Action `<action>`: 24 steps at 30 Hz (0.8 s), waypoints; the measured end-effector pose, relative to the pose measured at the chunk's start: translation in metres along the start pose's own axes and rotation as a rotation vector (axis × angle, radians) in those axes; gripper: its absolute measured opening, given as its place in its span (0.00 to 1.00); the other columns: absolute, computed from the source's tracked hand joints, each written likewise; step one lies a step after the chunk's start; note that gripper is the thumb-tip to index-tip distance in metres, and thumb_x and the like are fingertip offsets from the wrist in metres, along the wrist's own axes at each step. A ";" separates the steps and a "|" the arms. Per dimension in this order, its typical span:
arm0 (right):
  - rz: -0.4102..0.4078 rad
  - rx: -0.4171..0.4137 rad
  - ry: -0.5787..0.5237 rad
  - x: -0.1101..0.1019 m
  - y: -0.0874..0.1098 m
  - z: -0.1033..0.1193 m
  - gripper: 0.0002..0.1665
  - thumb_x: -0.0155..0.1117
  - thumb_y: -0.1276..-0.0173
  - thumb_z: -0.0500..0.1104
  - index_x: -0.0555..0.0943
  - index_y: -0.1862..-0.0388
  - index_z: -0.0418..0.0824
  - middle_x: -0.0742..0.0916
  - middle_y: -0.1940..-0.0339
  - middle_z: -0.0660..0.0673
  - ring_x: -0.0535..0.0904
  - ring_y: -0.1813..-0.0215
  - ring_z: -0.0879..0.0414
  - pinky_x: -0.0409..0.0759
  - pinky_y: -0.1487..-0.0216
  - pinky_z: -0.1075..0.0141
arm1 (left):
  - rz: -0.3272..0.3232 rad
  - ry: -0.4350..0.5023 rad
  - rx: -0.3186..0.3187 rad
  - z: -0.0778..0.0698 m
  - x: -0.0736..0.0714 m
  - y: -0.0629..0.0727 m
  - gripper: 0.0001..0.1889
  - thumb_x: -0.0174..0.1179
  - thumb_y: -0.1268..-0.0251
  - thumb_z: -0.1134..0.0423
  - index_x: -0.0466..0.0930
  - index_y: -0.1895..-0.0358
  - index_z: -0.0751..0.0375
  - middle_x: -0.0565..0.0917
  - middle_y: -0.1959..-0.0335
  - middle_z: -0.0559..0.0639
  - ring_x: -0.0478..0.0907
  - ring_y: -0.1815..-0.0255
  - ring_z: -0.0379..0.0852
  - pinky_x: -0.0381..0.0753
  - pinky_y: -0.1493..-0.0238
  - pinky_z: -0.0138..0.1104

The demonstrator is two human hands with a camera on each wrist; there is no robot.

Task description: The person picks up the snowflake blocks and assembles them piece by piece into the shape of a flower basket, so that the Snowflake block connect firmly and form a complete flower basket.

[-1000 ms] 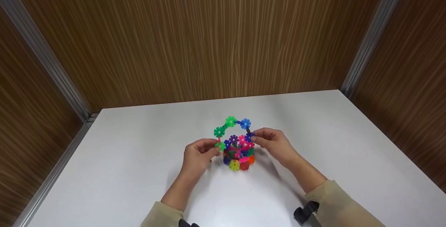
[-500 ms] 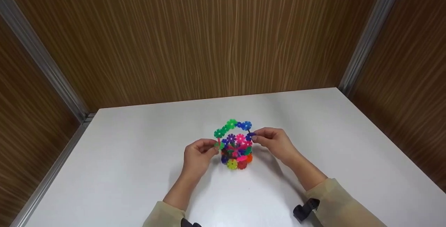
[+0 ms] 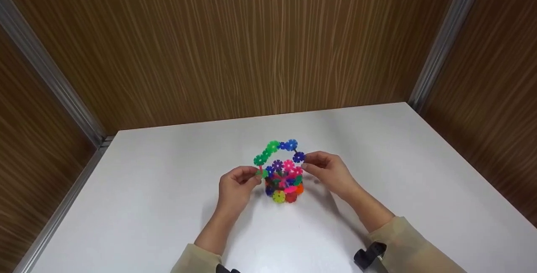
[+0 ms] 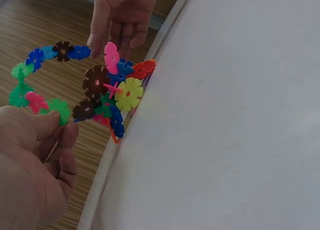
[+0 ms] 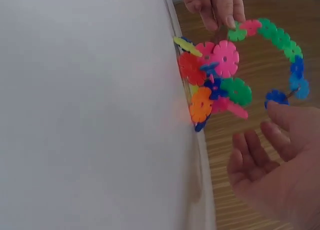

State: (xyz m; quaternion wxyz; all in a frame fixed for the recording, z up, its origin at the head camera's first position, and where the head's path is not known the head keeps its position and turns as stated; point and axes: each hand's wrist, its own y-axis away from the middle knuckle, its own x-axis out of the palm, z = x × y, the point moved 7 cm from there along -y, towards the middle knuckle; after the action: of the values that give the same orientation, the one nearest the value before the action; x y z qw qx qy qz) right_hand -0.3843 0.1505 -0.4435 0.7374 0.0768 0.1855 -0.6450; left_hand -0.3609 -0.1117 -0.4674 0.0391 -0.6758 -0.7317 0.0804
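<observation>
My left hand (image 3: 235, 190) pinches a light green snowflake disc (image 4: 57, 111) at the left end of an arched chain (image 3: 272, 146) of interlocking plastic discs. This chain rises above a small basket-like cluster (image 3: 284, 185) of multicoloured snowflake discs on the white table. My right hand (image 3: 331, 174) is at the chain's other end, thumb tip right at a dark blue disc (image 5: 276, 97). Its other fingers are loosely bent and apart from that disc in the right wrist view. A gap shows between the dark blue disc and the cluster. The left fingertips partly hide the green disc.
The white table (image 3: 147, 206) surrounds the cluster, with wood-grain panels (image 3: 260, 46) behind and at both sides. Metal posts (image 3: 440, 38) stand at the corners. Black wrist cameras (image 3: 369, 256) sit at the sleeve cuffs.
The chain's dark blue end has lifted and moved slightly left, out from between the right fingertips, which pinched it before. The left hand keeps its hold on the green disc.
</observation>
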 end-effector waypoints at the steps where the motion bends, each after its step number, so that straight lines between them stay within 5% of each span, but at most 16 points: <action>1: -0.034 -0.026 0.054 0.001 0.004 0.005 0.15 0.71 0.24 0.42 0.86 0.42 0.39 0.89 0.48 0.45 0.84 0.45 0.49 0.85 0.41 0.56 | -0.003 0.005 -0.003 0.000 -0.001 0.001 0.06 0.67 0.29 0.74 0.89 0.55 0.63 0.90 0.58 0.54 0.89 0.58 0.49 0.89 0.49 0.46; 6: -0.175 -0.204 0.286 0.014 0.024 0.036 0.09 0.75 0.28 0.41 0.89 0.53 0.41 0.89 0.57 0.50 0.83 0.50 0.48 0.84 0.47 0.52 | -0.044 0.016 0.012 -0.002 -0.008 0.003 0.06 0.67 0.31 0.75 0.89 0.55 0.65 0.91 0.58 0.55 0.89 0.59 0.50 0.89 0.51 0.38; 15: -0.083 -0.495 0.535 0.063 0.029 0.059 0.11 0.84 0.38 0.44 0.93 0.59 0.43 0.90 0.61 0.51 0.81 0.51 0.52 0.84 0.47 0.54 | -0.065 0.056 0.000 -0.004 -0.009 0.005 0.06 0.68 0.31 0.75 0.89 0.55 0.64 0.91 0.59 0.54 0.89 0.58 0.49 0.89 0.51 0.36; 24: -0.118 -0.575 0.715 0.086 0.023 0.061 0.13 0.85 0.40 0.47 0.93 0.60 0.44 0.91 0.62 0.48 0.82 0.53 0.46 0.81 0.46 0.44 | -0.032 0.070 -0.024 0.001 -0.008 0.007 0.06 0.69 0.32 0.74 0.88 0.55 0.66 0.92 0.59 0.57 0.90 0.55 0.49 0.89 0.49 0.42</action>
State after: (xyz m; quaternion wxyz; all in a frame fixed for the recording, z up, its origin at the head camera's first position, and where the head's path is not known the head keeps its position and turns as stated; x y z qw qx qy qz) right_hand -0.3421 0.0536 -0.4220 0.5805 0.0763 0.6036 -0.5411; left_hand -0.3536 -0.1190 -0.4694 0.0581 -0.6668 -0.7414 0.0473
